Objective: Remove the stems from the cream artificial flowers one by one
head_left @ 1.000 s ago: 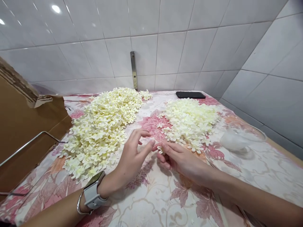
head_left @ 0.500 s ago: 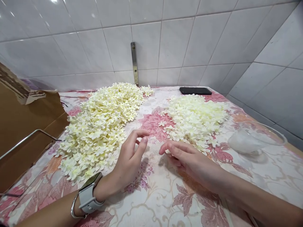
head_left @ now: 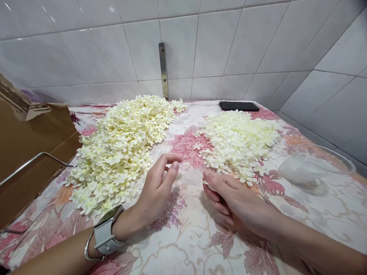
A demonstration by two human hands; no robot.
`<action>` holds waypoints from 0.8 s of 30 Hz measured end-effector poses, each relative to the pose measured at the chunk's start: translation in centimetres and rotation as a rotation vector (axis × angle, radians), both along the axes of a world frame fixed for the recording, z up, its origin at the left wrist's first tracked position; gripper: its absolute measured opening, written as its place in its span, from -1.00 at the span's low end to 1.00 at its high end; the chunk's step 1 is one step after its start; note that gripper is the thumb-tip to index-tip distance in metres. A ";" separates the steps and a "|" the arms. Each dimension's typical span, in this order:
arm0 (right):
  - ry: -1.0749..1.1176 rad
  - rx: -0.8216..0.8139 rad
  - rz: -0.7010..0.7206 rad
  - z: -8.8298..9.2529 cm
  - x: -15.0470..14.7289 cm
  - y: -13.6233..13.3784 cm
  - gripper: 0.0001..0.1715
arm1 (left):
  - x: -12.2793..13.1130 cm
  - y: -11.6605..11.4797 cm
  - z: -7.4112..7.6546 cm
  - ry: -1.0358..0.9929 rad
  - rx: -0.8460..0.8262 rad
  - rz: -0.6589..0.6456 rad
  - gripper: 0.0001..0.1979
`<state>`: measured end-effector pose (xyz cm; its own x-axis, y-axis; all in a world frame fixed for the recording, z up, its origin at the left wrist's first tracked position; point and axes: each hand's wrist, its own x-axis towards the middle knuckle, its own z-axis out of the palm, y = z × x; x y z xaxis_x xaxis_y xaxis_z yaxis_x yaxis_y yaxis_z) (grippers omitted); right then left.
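Note:
My left hand (head_left: 159, 187) hovers over the cloth at the right edge of the larger heap of cream-yellow flowers (head_left: 123, 145). Its thumb and index finger are apart, with nothing visible between them. My right hand (head_left: 229, 194) is just in front of the smaller heap of whiter flowers (head_left: 241, 139). Its thumb presses against the curled index finger, and a small pale edge of what looks like a white flower (head_left: 210, 186) shows there, mostly hidden. The fingers below look wet and shiny. One loose white flower (head_left: 197, 146) lies between the heaps.
A floral tablecloth (head_left: 172, 248) covers the table. At the right stands a clear bowl (head_left: 304, 168) with whitish contents. A black phone (head_left: 239, 106) lies at the back by the tiled wall. On the left are a cardboard box (head_left: 34, 141) and a bent metal rod (head_left: 25, 166).
My right hand has turned and its fingers have curled in, with the thumb now against the index finger. My left hand has barely moved. The view has shifted slightly.

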<state>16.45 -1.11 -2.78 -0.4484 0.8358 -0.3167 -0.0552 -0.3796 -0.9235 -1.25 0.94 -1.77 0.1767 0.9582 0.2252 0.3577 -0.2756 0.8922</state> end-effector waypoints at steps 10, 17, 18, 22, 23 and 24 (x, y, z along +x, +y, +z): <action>-0.088 0.215 -0.029 1.1 -0.1 0.2 -0.68 | -0.1 0.1 -0.1 0.007 0.009 -0.001 -0.82; -0.074 0.189 0.033 0.7 0.1 0.3 -0.60 | 0.0 0.2 -0.1 -0.005 0.003 0.003 -0.82; -0.095 0.179 0.052 0.7 0.1 0.3 -0.57 | 0.1 0.1 -0.1 -0.005 0.004 0.005 -0.82; -0.214 0.248 0.002 0.9 0.4 0.2 -0.56 | 0.0 -0.1 0.2 0.015 0.001 -0.103 -0.84; -0.247 0.293 -0.029 1.0 0.5 0.1 -0.61 | -0.1 -0.2 0.2 0.016 -0.005 -0.152 -0.86; -0.279 0.335 -0.049 1.1 0.5 0.1 -0.64 | -0.1 -0.2 0.3 0.013 -0.009 -0.191 -0.88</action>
<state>16.98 -1.03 -1.67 -0.3417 0.9310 -0.1280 0.2037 -0.0596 -0.9772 -1.37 0.72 -1.50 0.3582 0.9090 0.2130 0.3108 -0.3313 0.8909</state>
